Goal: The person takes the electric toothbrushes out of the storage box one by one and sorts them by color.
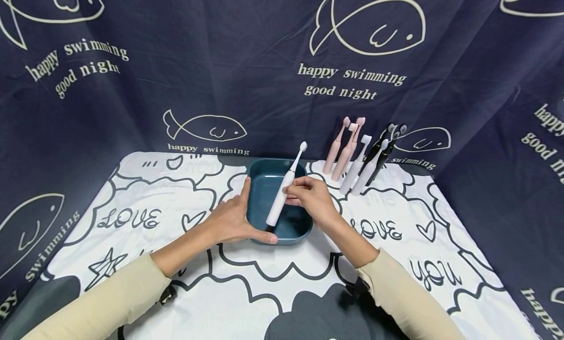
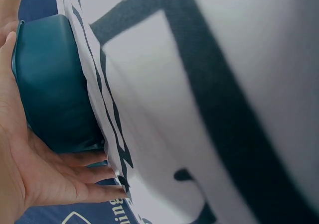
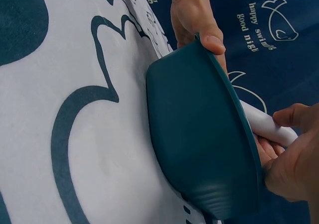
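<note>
Head view, clock directions taken from the teal tray (image 1: 257,183), which sits mid-table on the cartoon-print cloth (image 1: 145,203).

Right hand (image 1: 313,198) comes in from 4 o'clock, fingers curled round the white toothbrush (image 1: 282,193) at mid-handle. The brush stands tilted in the tray: base on the tray floor near the 6 o'clock wall, head past the far rim toward 1 o'clock. Right wrist view confirms it: right hand (image 3: 286,154) wraps the white handle (image 3: 261,122) just above the tray rim (image 3: 234,104).

Left hand (image 1: 233,217) is flat against the tray's 9 o'clock wall, fingers straight, thumb along the near edge toward 6 o'clock, holding nothing. Left wrist view: palm and fingers (image 2: 75,184) press the tray's outer wall (image 2: 55,84).

Edges: the tray's near rim is partly covered by the left thumb; the far rim is touched only by the brush neck.

Room: a row of standing brushes at 2 o'clock leans on the backdrop (image 1: 273,61), namely pink ones (image 1: 341,149), white ones (image 1: 359,169) and black ones (image 1: 383,147). They are near the right hand but apart from it. The cloth from 7 to 10 o'clock beyond the left hand is open, as is the strip at 6 o'clock between the forearms.
</note>
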`<state>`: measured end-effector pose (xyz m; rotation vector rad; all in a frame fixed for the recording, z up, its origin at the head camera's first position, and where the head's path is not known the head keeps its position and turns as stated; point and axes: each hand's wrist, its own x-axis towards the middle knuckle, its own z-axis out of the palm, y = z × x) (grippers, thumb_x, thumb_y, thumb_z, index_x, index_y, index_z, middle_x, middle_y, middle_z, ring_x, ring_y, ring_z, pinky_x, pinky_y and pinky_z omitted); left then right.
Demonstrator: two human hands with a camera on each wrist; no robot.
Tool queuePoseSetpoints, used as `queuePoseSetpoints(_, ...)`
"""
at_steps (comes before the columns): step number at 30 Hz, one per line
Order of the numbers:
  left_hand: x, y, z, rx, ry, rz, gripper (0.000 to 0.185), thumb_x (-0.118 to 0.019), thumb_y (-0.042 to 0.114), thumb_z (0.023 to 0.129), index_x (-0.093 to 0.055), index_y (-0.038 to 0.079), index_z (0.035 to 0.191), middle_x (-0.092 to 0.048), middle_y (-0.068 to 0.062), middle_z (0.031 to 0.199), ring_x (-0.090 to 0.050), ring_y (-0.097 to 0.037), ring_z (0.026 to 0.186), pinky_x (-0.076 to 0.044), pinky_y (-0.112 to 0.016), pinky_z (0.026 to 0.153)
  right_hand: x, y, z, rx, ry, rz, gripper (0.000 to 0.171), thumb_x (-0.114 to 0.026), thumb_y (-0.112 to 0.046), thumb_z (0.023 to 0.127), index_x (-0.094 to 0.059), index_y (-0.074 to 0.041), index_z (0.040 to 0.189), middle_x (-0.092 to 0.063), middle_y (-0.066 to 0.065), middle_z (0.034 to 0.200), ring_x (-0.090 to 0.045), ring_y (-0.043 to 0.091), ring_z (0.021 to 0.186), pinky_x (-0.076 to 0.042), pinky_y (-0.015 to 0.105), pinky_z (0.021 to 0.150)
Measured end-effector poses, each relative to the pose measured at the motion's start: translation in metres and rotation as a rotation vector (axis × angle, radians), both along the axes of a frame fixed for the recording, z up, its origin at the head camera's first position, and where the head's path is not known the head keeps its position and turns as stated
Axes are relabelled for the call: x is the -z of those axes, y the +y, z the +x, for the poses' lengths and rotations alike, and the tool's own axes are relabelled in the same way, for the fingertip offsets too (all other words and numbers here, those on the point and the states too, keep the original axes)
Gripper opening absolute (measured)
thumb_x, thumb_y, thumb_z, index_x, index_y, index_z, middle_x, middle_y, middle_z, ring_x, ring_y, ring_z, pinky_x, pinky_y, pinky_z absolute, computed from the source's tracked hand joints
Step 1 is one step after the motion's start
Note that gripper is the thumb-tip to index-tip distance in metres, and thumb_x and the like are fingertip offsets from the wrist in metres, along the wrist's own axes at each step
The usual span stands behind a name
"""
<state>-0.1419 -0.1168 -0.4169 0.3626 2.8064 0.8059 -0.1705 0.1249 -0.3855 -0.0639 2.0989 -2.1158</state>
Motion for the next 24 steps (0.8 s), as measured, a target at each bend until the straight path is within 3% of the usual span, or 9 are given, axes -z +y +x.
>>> queuePoseSetpoints(24,-0.001,0.0,0.001,0.001,0.016,0.003,0.182,-0.089,0.097,0.056,0.007,0.009,0.182,-0.061,-0.032,0.161,-0.066,-0.044,0.143,-0.057,-0.059,0.116,-0.004,0.021,0.001,0.069,0.066,-0.077,0.022,-0.067,0.006,0.099,-0.064,0.013,0.12,-0.076,-0.002,0.091,-0.08,0.007,0.084,-0.068,0.026,0.083)
